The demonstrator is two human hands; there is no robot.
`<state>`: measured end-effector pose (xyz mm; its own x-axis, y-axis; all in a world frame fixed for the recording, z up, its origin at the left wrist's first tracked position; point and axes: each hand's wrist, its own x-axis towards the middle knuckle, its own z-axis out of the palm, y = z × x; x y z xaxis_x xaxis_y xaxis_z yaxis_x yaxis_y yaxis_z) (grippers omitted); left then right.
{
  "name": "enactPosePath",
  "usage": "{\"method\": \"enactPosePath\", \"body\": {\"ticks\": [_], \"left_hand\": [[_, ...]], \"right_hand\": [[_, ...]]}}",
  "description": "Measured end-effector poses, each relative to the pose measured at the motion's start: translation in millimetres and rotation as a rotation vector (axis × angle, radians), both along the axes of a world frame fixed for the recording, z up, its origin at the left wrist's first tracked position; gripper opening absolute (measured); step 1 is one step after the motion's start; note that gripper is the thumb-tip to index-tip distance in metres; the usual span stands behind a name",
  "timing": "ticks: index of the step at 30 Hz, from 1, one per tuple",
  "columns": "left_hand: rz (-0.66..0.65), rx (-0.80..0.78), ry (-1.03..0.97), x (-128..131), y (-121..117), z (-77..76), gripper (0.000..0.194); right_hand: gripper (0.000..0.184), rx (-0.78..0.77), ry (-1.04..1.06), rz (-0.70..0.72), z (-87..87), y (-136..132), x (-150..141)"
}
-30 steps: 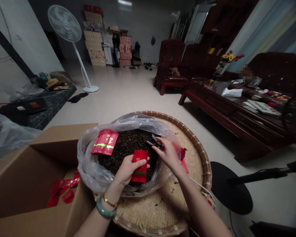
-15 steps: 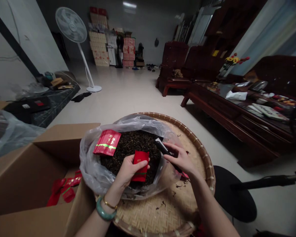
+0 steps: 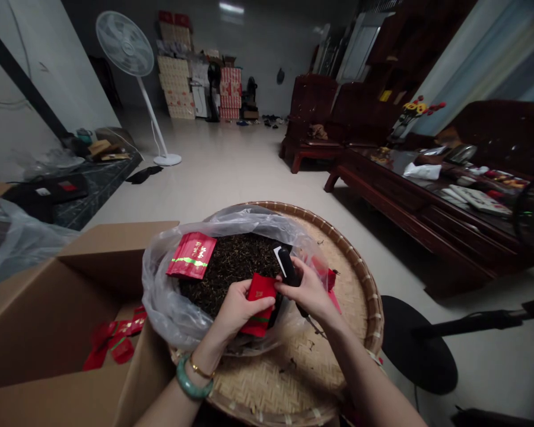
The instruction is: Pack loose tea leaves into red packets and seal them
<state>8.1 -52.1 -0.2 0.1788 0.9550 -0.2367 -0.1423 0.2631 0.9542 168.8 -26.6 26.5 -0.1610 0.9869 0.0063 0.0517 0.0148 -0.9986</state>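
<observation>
My left hand (image 3: 237, 309) pinches a small red tea packet (image 3: 261, 289) with its thumb across the front, over the dark loose tea leaves (image 3: 231, 261). My right hand (image 3: 310, 289) is wrapped round a black handheld bag sealer (image 3: 288, 267) with a white strip at its tip. The sealer is close beside the packet's upper right side; whether they touch I cannot tell. The tea lies in an open clear plastic bag (image 3: 158, 290) on a round woven bamboo tray (image 3: 280, 388). A stack of red packets (image 3: 192, 252) rests on the tea at the left.
An open cardboard box (image 3: 22, 332) at the left contains several red packets (image 3: 120, 341). Red scraps (image 3: 331, 284) lie at the tray's right. A black round stand base (image 3: 416, 347) is on the floor there. A wooden table (image 3: 404, 207) and a white fan (image 3: 125, 47) stand farther off.
My right hand has brought the sealer left towards the packet and tilted it more upright. The packet has shifted slightly right and leans more.
</observation>
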Motion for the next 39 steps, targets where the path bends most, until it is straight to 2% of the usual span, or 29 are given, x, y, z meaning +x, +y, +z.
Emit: {"method": "enactPosePath", "body": {"ticks": [5,11,15,18,27,39], "left_hand": [[0.013,-0.065,-0.072,3,2,1.5,0.037],[0.006,-0.089,-0.101,0,9,-1.6,0.039],[-0.031,-0.050,-0.067,1,13,-5.2,0.035],[-0.064,-0.026,-0.047,2,14,-5.8,0.037],[-0.032,-0.014,0.004,3,12,-6.4,0.037],[-0.055,-0.030,0.015,1,12,-4.5,0.033]], "right_hand": [[0.044,0.030,-0.099,0.059,-1.8,3,9],[0.066,0.168,-0.413,0.211,1.8,10,33],[0.058,0.217,-0.527,0.399,15.3,11,38],[0.050,0.225,-0.600,0.454,24.2,12,34],[0.036,0.229,-0.699,0.414,25.9,10,24],[0.032,0.126,-0.548,0.410,18.7,14,26]]}}
